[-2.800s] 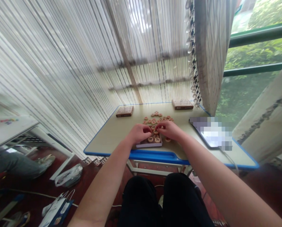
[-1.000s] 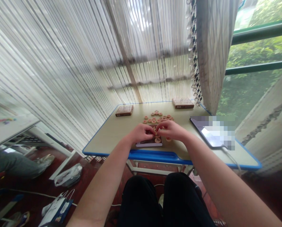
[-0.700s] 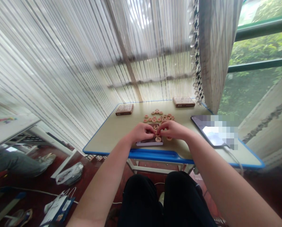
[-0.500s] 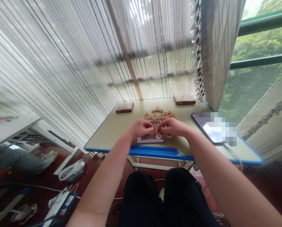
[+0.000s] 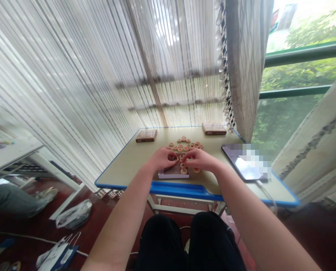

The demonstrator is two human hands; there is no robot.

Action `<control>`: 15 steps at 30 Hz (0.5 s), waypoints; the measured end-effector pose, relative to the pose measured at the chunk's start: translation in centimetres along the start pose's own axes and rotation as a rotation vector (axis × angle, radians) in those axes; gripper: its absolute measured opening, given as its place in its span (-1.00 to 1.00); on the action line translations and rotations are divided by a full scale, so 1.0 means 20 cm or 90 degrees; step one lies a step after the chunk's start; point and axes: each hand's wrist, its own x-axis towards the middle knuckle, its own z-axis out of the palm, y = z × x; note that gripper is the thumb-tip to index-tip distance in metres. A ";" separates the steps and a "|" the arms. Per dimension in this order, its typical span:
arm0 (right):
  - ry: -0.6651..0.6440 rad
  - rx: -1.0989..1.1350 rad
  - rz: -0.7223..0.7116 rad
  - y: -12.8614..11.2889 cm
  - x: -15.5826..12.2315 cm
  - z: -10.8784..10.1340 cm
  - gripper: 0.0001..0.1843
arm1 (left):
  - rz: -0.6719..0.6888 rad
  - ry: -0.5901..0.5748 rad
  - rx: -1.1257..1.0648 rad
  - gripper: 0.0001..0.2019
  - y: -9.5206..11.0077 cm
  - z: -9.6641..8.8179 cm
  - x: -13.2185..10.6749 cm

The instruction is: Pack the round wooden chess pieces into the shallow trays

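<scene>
A shallow open box [image 5: 168, 175] lies near the table's front edge, with round wooden Chinese chess pieces [image 5: 184, 171] in a column along its right side. My left hand [image 5: 162, 159] reaches over the box's left part, thumb and fingers closed around a piece at the fingertips. From the right, my right hand [image 5: 198, 158] curls its fingers down onto a piece in the column; the fingertips partly hide it. One loose piece [image 5: 196, 170] sits on the table just right of the box, below my right hand. Behind the box lie several red-marked pieces [image 5: 180, 149].
Two closed brown boxes, one at the back left [image 5: 146, 135] and one at the back right [image 5: 214, 128], rest on the table [image 5: 122, 165]. A phone [image 5: 242, 162] with a cable lies on the right. Plastic bag [image 5: 74, 214] and paper bag [image 5: 62, 254] are on the floor.
The view has shifted, so the table appears lower and further left. My left fingers have parted from a tight pinch and now surround a piece. My right hand stays over the column.
</scene>
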 end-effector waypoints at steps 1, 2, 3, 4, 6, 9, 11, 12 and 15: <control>0.000 -0.001 -0.004 0.00 0.00 0.00 -0.82 | 0.002 0.001 0.006 -0.77 0.00 0.00 0.00; 0.004 -0.004 -0.007 0.00 0.00 0.00 -0.82 | 0.004 -0.001 0.014 -0.77 0.00 0.00 0.00; 0.010 -0.006 -0.010 0.00 0.00 0.00 -0.82 | 0.004 -0.001 0.022 -0.77 0.00 -0.01 0.00; 0.018 -0.009 -0.015 0.00 0.00 0.00 -0.81 | 0.004 -0.001 0.030 -0.77 0.00 -0.01 0.01; 0.042 -0.014 -0.026 0.00 0.00 0.00 -0.81 | 0.002 0.000 0.039 -0.78 0.00 0.00 0.01; 0.110 -0.018 -0.037 0.01 0.01 -0.01 -0.80 | -0.006 0.022 0.051 -0.81 0.01 0.00 0.02; 0.171 -0.024 -0.029 0.03 0.02 -0.01 -0.79 | -0.001 0.043 0.057 -0.83 0.01 0.00 0.03; 0.203 -0.028 -0.019 0.04 0.02 -0.02 -0.78 | 0.004 0.053 0.055 -0.84 0.02 0.01 0.03; 0.284 -0.046 0.015 0.07 0.04 -0.02 -0.77 | 0.016 0.061 0.047 -0.82 0.02 0.01 0.02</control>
